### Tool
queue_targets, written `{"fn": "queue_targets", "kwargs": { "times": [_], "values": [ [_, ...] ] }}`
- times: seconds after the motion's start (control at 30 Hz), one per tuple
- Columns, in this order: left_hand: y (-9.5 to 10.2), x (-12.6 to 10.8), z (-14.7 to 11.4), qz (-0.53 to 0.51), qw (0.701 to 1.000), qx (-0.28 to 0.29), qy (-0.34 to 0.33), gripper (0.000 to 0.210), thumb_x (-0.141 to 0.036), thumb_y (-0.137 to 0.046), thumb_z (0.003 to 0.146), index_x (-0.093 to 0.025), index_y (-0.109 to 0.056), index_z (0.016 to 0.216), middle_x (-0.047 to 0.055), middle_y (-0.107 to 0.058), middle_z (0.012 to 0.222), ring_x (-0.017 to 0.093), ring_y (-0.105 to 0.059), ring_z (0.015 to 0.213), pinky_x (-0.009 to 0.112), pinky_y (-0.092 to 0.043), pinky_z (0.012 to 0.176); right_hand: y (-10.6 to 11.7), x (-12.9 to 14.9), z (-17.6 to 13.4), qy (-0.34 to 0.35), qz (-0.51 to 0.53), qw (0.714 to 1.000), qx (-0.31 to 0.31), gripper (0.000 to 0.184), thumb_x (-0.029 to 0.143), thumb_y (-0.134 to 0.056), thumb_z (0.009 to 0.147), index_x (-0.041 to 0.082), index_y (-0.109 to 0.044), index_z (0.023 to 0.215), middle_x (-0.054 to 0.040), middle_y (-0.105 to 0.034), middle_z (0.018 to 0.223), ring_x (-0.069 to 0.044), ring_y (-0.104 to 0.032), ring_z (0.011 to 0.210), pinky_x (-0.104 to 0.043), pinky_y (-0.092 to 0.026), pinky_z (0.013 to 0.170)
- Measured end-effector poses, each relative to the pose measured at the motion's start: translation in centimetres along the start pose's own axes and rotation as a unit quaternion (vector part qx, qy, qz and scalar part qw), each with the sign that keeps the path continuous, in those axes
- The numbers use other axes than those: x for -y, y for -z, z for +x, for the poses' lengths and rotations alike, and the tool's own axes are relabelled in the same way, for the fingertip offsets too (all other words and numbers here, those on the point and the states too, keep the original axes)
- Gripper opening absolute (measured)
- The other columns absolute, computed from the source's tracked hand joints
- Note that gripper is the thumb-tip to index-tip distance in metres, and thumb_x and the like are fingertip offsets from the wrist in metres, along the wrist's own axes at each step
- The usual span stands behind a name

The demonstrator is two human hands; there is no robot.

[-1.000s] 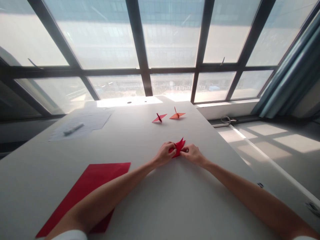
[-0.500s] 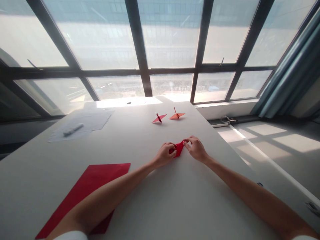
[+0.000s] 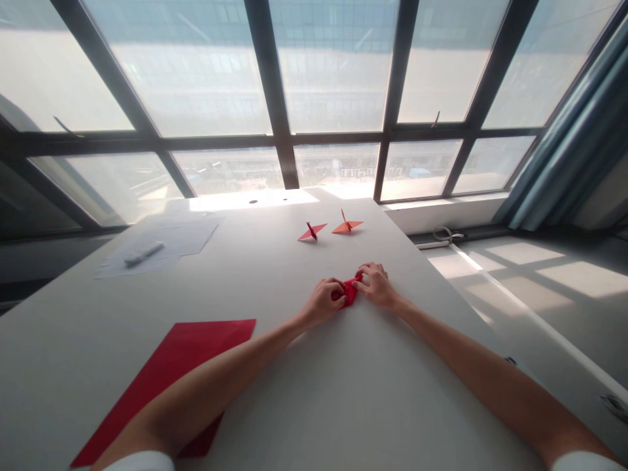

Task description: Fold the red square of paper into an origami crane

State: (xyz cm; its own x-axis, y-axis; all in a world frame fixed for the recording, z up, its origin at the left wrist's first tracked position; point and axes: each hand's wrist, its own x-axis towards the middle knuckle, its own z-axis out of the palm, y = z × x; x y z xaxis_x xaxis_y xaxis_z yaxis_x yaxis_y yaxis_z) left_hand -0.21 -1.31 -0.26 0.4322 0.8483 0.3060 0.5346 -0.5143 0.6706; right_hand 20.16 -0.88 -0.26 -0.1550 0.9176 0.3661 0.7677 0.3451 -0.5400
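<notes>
A small folded piece of red paper (image 3: 350,294) lies between my two hands on the white table. My left hand (image 3: 324,299) pinches its left side, fingers curled over it and covering that part. At the upper right corner of the paper, my right hand (image 3: 377,286) is closed with thumb and fingertips on the edge. Beyond the hands stand two folded paper cranes, a red crane (image 3: 313,232) and an orange crane (image 3: 347,226) to its right.
A large red sheet of paper (image 3: 191,353) lies at the left, partly under my left forearm. Farther back are white sheets (image 3: 196,237) with a whitish marker-like object (image 3: 144,254) on them. The white table (image 3: 275,288) reaches toward the windows; its right edge drops to the floor.
My right hand has shifted slightly left and inward, bringing the paper's upper right corner with it. My left hand stays in place on the folded paper.
</notes>
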Motion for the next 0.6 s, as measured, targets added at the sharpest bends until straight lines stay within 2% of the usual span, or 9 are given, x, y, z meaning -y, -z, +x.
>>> {"fn": "queue_targets", "kwargs": {
  "times": [0.13,0.2,0.27,0.37,0.43,0.6],
  "values": [
    [0.2,-0.3,0.0,0.002,1.0,0.0,0.007,0.006,-0.016,-0.058,0.074,-0.019,-0.063,0.073,0.004,-0.067,0.088,0.019,-0.058,0.085,0.032,-0.045,0.083,0.3,0.6,-0.9,-0.01,0.015,0.995,-0.103,0.015,0.027,-0.057,0.085,0.02,-0.067,0.095,-0.0094,-0.061,0.101,-0.024,-0.053,0.1,-0.037,-0.042,0.093],
    [0.3,-0.6,0.0,-0.002,1.0,0.001,0.008,0.006,-0.016,-0.056,0.075,-0.019,-0.061,0.074,0.003,-0.066,0.087,0.019,-0.057,0.084,0.031,-0.045,0.081,0.5,1.0,-1.4,-0.023,0.021,0.991,-0.133,0.019,0.025,-0.055,0.085,0.018,-0.068,0.097,-0.0107,-0.063,0.098,-0.024,-0.054,0.097,-0.037,-0.043,0.091],
    [0.4,-0.8,-0.1,-0.008,1.0,-0.002,0.01,0.006,-0.016,-0.054,0.076,-0.019,-0.058,0.073,0.003,-0.064,0.086,0.018,-0.057,0.084,0.031,-0.044,0.08,0.6,1.4,-1.7,-0.031,0.039,0.994,-0.096,0.017,0.027,-0.056,0.084,0.018,-0.07,0.086,-0.0096,-0.066,0.092,-0.024,-0.057,0.093,-0.036,-0.044,0.088],
    [0.5,-1.0,-0.1,-0.025,1.0,-0.005,0.018,0.008,-0.016,-0.052,0.077,-0.018,-0.055,0.07,0.003,-0.063,0.089,0.017,-0.056,0.082,0.029,-0.044,0.077,0.6,2.1,-2.1,-0.033,0.09,0.995,0.019,0.024,0.031,-0.057,0.084,0.02,-0.071,0.07,-0.0059,-0.07,0.081,-0.021,-0.061,0.081,-0.033,-0.046,0.08],
    [0.6,-1.1,-0.1,-0.04,0.999,-0.002,0.025,0.008,-0.015,-0.051,0.077,-0.018,-0.054,0.07,0.003,-0.061,0.09,0.016,-0.055,0.081,0.027,-0.043,0.075,0.6,2.5,-2.3,-0.034,0.119,0.991,0.059,0.022,0.033,-0.058,0.083,0.021,-0.074,0.073,-0.0044,-0.072,0.084,-0.02,-0.063,0.079,-0.031,-0.047,0.078],
    [0.7,-1.1,0.0,-0.064,0.998,0.007,0.018,0.007,-0.013,-0.051,0.076,-0.017,-0.054,0.072,0.003,-0.059,0.09,0.016,-0.055,0.082,0.028,-0.044,0.075,0.7,3.0,-2.4,-0.046,0.147,0.985,0.083,0.021,0.035,-0.061,0.081,0.022,-0.077,0.085,-0.0033,-0.074,0.091,-0.02,-0.064,0.083,-0.03,-0.046,0.076]
  ]
}}
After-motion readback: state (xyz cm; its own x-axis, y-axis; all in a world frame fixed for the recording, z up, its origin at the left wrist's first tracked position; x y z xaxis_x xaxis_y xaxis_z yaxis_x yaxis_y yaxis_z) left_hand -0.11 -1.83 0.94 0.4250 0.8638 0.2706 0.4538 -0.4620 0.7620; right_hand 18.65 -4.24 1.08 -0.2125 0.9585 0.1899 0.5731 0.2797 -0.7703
